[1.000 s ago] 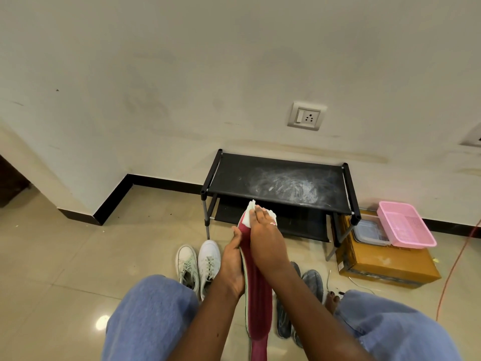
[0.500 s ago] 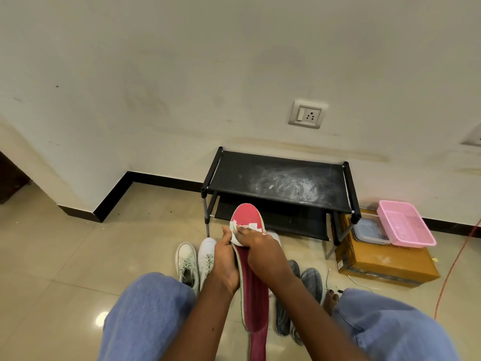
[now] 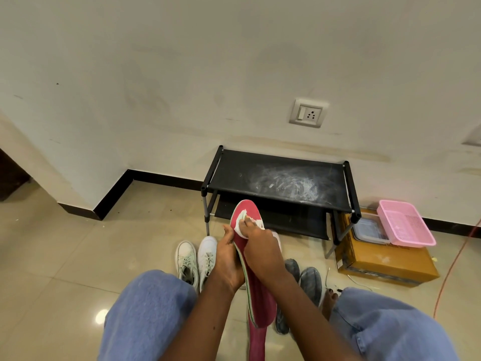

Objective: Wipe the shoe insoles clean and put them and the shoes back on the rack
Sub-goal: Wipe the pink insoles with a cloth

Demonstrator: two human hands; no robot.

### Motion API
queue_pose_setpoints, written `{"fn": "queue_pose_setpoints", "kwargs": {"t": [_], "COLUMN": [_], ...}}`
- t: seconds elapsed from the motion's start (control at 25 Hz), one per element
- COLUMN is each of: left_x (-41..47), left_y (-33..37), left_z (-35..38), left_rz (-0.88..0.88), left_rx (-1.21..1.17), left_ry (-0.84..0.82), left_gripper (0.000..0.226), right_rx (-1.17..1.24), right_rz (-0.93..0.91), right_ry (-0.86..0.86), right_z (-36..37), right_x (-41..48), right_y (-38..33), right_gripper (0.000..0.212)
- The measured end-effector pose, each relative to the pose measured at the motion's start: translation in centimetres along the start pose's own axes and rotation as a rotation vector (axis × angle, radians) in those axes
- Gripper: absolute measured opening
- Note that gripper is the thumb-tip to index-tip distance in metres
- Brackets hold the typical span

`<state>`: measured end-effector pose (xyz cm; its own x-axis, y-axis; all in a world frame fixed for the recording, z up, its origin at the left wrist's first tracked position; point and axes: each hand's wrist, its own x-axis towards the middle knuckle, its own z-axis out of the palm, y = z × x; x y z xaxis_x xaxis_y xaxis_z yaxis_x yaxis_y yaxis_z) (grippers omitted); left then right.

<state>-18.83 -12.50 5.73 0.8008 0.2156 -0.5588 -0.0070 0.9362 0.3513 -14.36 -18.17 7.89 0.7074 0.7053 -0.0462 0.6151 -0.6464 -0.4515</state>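
Red foam insole with green edge (image 3: 261,300): held lengthwise above floor between knees, toe toward black two-tier shoe rack (image 3: 234,168), not touching it.
Left hand (image 3: 227,259) grips insole's side, thumb on edge, other fingers hidden behind.
Right hand (image 3: 260,250): fingers (image 3: 247,223) pressed together, pinning white wipe (image 3: 240,222) to toe area.
Change: second ago wipe covers toe tip; now drawn back toward body, red tip bare.
Judgement: wiping stroke mid-pass, task early.
White sneakers (image 3: 197,259) and grey shoes (image 3: 309,282) on floor, off rack.
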Motion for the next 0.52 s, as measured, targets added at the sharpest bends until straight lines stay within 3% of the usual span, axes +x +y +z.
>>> {"fn": "queue_pose_setpoints", "kwargs": {"t": [0.2,0.32,0.4,0.52], "left_x": [0.6,0.4,0.2,-0.1], "left_y": [0.5,0.3,0.3,0.1], "left_z": [-0.5,-0.1,0.3,0.7], "left_rz": [0.061,0.043,0.026,0.030], "left_rx": [-0.005,0.020,0.024,0.040], "left_ry": [0.045,0.057,0.045,0.026], "left_gripper": [0.054,0.059,0.063,0.062], "right_rx": [0.147,0.027,-0.081,-0.125], "right_rz": [-0.126,-0.167,-0.109,0.013], "right_ry": [0.056,0.015,-0.059,-0.036], "right_z": [0.5,0.9,0.8,0.5], "right_x": [-1.5,-1.2,-0.6,0.0], "right_y": [0.4,1.4,2.1,2.2], "right_gripper": [0.038,0.041,0.046,0.047]}}
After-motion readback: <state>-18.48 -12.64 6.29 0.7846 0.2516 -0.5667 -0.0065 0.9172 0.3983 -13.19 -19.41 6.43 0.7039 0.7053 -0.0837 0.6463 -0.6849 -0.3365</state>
